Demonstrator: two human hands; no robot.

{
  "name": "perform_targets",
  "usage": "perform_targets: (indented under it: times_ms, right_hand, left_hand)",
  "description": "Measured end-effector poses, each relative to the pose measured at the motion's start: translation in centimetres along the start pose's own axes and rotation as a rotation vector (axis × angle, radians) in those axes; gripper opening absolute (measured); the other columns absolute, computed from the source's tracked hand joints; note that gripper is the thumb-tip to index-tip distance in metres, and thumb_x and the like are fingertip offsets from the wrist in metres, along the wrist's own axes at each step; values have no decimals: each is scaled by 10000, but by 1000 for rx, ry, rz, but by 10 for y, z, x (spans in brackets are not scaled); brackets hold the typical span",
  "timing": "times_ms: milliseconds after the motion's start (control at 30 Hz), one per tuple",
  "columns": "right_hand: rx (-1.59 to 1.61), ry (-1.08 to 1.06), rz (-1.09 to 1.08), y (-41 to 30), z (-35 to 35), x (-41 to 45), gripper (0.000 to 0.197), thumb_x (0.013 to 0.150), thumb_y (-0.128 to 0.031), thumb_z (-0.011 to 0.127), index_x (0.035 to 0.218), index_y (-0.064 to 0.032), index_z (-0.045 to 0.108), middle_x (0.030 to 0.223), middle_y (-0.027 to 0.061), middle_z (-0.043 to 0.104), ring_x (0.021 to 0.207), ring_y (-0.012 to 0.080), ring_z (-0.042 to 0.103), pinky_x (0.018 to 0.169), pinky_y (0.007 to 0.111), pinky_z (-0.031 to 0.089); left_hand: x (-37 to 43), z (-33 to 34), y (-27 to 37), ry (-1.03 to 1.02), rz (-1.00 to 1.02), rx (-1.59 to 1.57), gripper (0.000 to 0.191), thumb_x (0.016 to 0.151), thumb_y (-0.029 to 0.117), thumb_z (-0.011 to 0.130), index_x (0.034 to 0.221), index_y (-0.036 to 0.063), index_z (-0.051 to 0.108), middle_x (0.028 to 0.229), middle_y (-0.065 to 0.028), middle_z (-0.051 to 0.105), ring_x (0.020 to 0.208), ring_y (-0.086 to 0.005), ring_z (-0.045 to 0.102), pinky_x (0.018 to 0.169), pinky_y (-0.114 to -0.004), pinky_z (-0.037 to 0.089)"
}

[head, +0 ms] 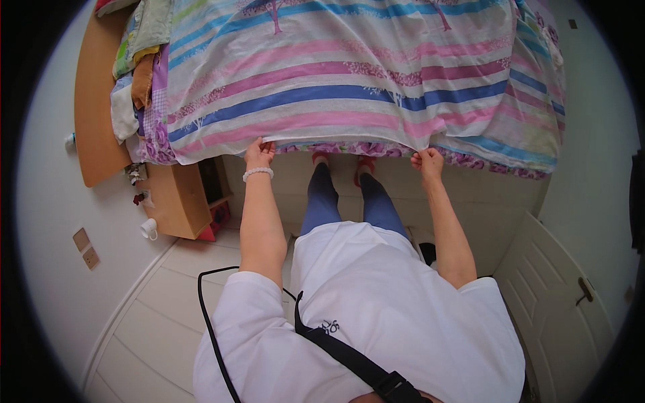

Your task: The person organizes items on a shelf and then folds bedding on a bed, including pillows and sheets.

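Note:
A striped cloth bed cover (312,95), white with pink, blue and purple bands and tree prints, lies over the bed with folds running through it. My left hand (260,151), a pale beaded bracelet at its wrist, grips the near edge of the cover left of centre. Farther right, my right hand (428,161) pinches the same edge, which stretches between the two hands. Beneath that edge shows a purple floral fabric (368,148) along the bed's side. Some of the fingertips are hidden by the cloth and the hands.
Left of the bed stand a wooden headboard (98,101), piled pillows and clothes (143,80), and a wooden bedside cabinet (176,201) with a white mug (149,229). A white door (549,282) is at the right. A black cable (204,302) hangs by my left arm.

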State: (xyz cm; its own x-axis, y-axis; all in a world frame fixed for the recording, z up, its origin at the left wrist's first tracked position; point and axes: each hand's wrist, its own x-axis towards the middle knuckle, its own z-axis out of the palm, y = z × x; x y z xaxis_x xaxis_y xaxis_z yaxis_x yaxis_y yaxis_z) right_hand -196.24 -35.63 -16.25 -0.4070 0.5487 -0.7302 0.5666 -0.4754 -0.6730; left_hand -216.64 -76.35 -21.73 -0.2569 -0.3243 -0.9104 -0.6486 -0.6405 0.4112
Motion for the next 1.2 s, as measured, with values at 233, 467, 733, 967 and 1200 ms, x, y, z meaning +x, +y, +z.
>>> perform_targets:
  times_ms: [233,467,733,967,1200]
  right_hand:
    - [22,43,-6,4,-1,5,107,811,-83,524,719,-37,494,651,48,571,528,114,562,478,218,449]
    - [-130,63,-16,15,-1,24,105,819,-121,545,754,-52,498,686,48,586,556,118,580,490,239,469]
    - [-172,-12,41,16,-5,37,84,813,-113,537,783,-42,504,702,63,596,568,129,589,484,248,479]
    - [-197,-61,75,14,-7,43,81,812,-94,524,794,-15,515,697,75,595,542,131,577,460,243,460]
    - [-273,-145,132,9,-13,51,86,825,-119,525,841,-35,517,734,69,601,604,149,598,511,259,491]
  left_hand:
    - [-3,-23,-8,28,142,20,118,860,56,473,967,6,480,877,-123,577,786,-263,579,657,-395,486]
    - [-3,-19,-6,6,100,196,127,866,81,465,954,-7,484,830,-139,576,700,-257,583,561,-366,477]
    - [-8,-20,-3,-61,110,340,132,864,76,458,971,2,483,816,-124,570,721,-246,584,579,-365,477]
    - [-6,-24,-7,-80,107,285,145,867,81,457,993,13,481,854,-124,570,736,-243,573,600,-380,474]
    - [-9,-30,-13,-139,99,238,132,870,96,458,980,28,483,869,-122,566,773,-255,562,653,-411,456]
